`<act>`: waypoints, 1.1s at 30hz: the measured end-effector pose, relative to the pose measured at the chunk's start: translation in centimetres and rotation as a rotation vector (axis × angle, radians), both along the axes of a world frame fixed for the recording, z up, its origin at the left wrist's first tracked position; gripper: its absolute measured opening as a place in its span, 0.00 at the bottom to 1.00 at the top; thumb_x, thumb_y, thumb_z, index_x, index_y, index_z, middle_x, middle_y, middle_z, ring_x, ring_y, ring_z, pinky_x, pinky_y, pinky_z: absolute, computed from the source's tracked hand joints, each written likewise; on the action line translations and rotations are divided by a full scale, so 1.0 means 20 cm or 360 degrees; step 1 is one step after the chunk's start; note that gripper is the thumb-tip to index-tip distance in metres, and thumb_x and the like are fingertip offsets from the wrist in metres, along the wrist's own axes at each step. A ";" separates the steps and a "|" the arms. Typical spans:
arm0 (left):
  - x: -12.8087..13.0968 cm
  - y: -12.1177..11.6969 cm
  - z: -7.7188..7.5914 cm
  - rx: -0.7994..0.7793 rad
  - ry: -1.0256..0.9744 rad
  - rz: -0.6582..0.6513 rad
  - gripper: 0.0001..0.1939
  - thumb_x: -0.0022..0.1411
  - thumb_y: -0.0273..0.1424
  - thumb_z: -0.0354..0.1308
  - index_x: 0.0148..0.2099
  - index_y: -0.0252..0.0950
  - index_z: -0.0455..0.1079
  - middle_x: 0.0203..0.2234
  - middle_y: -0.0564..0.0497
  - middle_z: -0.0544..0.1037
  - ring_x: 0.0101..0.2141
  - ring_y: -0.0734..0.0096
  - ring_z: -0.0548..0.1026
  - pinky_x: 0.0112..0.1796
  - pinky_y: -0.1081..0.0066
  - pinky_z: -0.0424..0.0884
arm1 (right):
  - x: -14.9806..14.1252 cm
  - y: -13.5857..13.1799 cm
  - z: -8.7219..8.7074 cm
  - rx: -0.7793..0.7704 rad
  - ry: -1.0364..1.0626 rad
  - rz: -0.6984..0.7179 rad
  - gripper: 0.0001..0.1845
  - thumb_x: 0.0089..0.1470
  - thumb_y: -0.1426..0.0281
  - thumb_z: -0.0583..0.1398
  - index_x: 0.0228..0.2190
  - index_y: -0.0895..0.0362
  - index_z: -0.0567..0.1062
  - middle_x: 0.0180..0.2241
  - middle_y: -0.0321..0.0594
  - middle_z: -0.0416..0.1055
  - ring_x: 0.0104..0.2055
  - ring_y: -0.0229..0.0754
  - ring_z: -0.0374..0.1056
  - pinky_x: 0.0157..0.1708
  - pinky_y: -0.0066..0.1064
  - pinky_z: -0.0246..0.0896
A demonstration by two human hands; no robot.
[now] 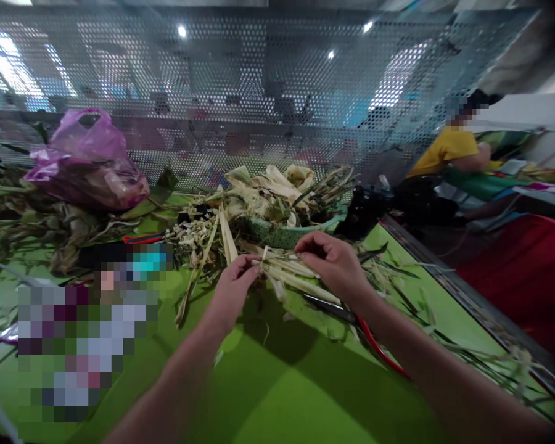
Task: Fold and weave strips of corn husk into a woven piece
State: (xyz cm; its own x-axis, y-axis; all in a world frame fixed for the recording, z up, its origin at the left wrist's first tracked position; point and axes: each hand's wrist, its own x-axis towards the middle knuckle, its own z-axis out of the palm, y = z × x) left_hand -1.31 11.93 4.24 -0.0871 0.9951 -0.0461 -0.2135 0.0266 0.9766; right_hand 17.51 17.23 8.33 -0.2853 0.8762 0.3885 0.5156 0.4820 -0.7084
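Note:
My left hand [231, 290] pinches the tied-looking end of a small bundle of pale corn husk strips [296, 274] over the green table. At the other side my right hand [335, 265] has its thumb and fingers closed on a thin strand [284, 257] that runs across to the left fingertips. Below the right wrist lies a pair of scissors [382, 348] with red handles, partly hidden by the forearm. Just beyond the hands stands a green basket [282, 234] heaped with dry husks [277, 191].
Loose husk scraps [203, 237] lie around the basket. A purple plastic bag [90, 166] and dried leaves [23, 216] are on the left, near another red-handled tool [143, 238]. A black bag [365, 209] sits right. Behind is a perforated metal screen [240, 80]; a person in yellow [448, 148] sits beyond.

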 end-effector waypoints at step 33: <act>0.03 -0.01 -0.02 0.0363 0.0379 -0.0230 0.06 0.55 0.31 0.57 0.36 0.36 0.70 0.29 0.52 0.73 0.31 0.74 0.69 0.34 0.75 0.64 | -0.10 -0.05 -0.06 -0.0609 0.0478 0.0439 0.07 0.47 0.67 0.63 0.28 0.58 0.72 0.25 0.33 0.66 0.29 0.36 0.61 0.32 0.29 0.56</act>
